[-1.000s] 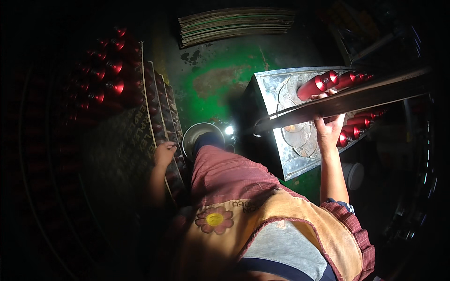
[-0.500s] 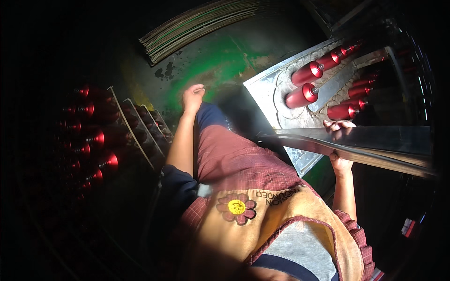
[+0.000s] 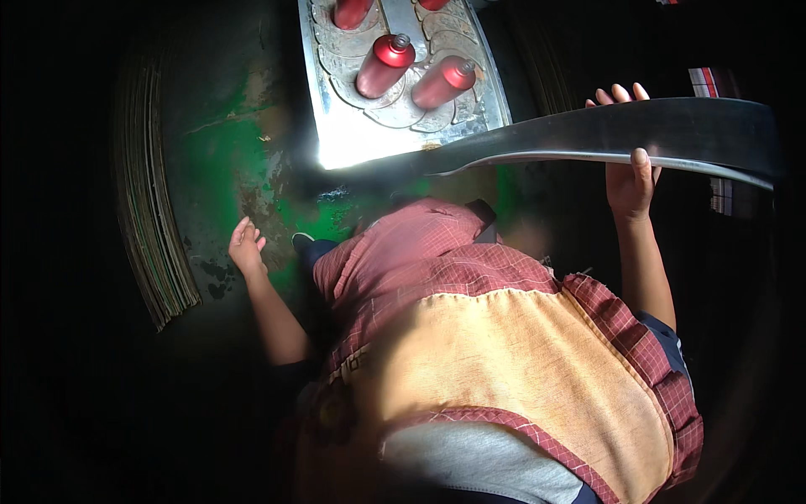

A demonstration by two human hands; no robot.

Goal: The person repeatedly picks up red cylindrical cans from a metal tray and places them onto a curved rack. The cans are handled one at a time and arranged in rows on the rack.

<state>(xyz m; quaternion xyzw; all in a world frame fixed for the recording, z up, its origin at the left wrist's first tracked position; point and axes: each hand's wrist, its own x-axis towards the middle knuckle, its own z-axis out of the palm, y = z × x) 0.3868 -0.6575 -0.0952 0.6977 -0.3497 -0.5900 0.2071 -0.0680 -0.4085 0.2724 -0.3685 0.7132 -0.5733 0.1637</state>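
Note:
My right hand (image 3: 631, 181) grips a long dark metal panel with a shiny rounded rim (image 3: 579, 139); the thumb is on the near side and the fingertips show over the far edge. The panel stretches leftward past the near end of a metal conveyor (image 3: 337, 141). Red metallic bottles stand on its curved plates: one glossy bottle (image 3: 386, 69), a paler bottle beside it (image 3: 443, 84), and another bottle (image 3: 351, 12) cut by the top edge. Away to the left, my left hand (image 3: 246, 246) hangs over the floor, its fingers loosely bent and apart, with nothing in it.
A tall stack of thin flat sheets (image 3: 153, 202) stands at the left. Below lies a worn green floor (image 3: 222, 168) with dark stains. Right of the conveyor, deep shadow hides most things; a red and white item (image 3: 705, 82) shows there.
My view has swung toward the conveyor, which now sits at top centre. The racks of red bottles at the left are out of view. My right hand still carries the panel; my left fingers have loosened.

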